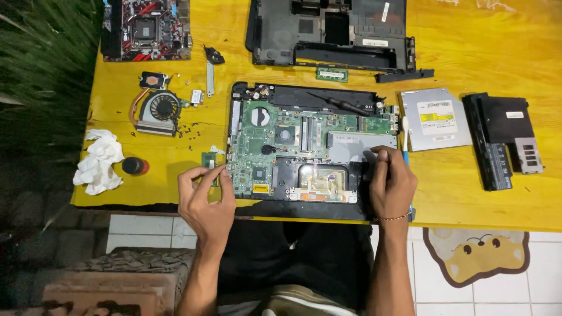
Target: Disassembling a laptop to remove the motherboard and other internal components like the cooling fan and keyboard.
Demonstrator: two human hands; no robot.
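Laptop chassis (304, 206), motherboard exposed, long axis crosswise between my hands. Left hand (205, 199) pinches its left edge; right hand (391, 181) fingertips press right edge, equally near.

I count two hands (206, 205), one opened laptop base (304, 149), one separate black case shell (331, 32), one optical drive (434, 119), one battery (490, 143), one cooling fan (158, 108), two loose memory sticks (332, 74)
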